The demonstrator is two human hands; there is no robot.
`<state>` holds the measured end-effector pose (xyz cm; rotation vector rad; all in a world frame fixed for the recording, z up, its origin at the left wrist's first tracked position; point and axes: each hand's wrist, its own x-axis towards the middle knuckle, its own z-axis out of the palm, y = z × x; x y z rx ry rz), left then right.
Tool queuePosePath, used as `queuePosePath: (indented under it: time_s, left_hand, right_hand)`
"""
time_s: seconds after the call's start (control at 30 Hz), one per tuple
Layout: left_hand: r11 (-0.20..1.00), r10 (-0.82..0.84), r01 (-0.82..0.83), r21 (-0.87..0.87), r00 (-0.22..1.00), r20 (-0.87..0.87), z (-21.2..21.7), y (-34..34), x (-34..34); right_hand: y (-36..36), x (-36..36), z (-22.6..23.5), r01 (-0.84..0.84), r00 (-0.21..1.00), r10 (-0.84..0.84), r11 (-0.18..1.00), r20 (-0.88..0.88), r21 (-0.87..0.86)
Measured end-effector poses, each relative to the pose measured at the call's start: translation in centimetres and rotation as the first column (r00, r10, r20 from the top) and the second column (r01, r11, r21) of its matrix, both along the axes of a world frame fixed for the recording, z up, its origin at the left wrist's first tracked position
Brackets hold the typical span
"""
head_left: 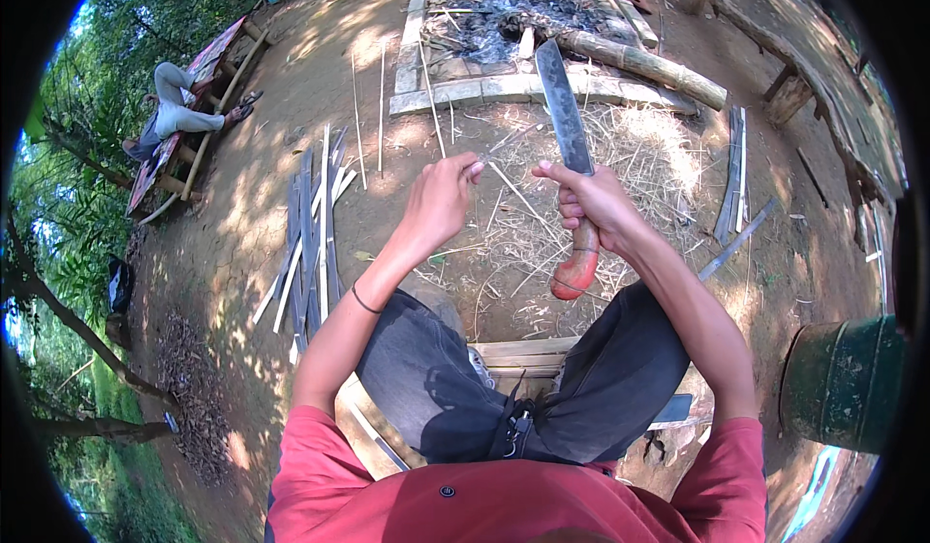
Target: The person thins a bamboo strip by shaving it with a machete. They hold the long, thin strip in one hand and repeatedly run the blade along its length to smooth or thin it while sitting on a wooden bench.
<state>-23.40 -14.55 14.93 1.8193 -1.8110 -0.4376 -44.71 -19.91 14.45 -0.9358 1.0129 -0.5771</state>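
My right hand point(596, 204) is closed round a machete point(565, 107) near the base of its blade. The dark, broad blade points away from me, and its curved reddish-orange handle point(575, 274) hangs below my fist. To the left, my left hand point(441, 199) is raised with its fingertips pinched together. A thin dark sliver point(513, 138) shows just beyond those fingertips; whether they grip it I cannot tell. Pale shavings point(639, 155) litter the ground beneath and beyond both hands.
Split strips point(315, 223) lie piled at my left, with more strips point(733, 175) at the right. Ahead is a brick-edged fire pit point(417, 49) with a log point(649, 62) across it. A green drum point(841, 383) stands right. A person point(179, 107) lies on a bench, far left.
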Motion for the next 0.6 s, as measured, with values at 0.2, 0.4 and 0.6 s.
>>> queuePosePath:
  time_s: [0.2, 0.4, 0.6]
  left_hand:
    - [0.997, -0.032, 0.038, -0.066, 0.996, 0.085, -0.7, 2.4, -1.5]
    - [0.998, -0.02, 0.022, -0.05, 0.998, 0.051, 0.6, 3.2, -3.0]
    - [0.988, -0.027, 0.076, 0.134, 0.942, -0.336, 0.7, 4.1, -0.1]
  right_hand:
    - [-0.2, 0.6, -0.6, 0.18, 0.981, -0.178, 0.984, 0.073, -0.014]
    - [-1.3, -0.2, -0.8, 0.167, 0.96, -0.173, 0.985, 0.222, 0.047]
    - [-0.9, 0.0, 0.9, 0.129, 0.983, -0.109, 0.983, 0.147, -0.13]
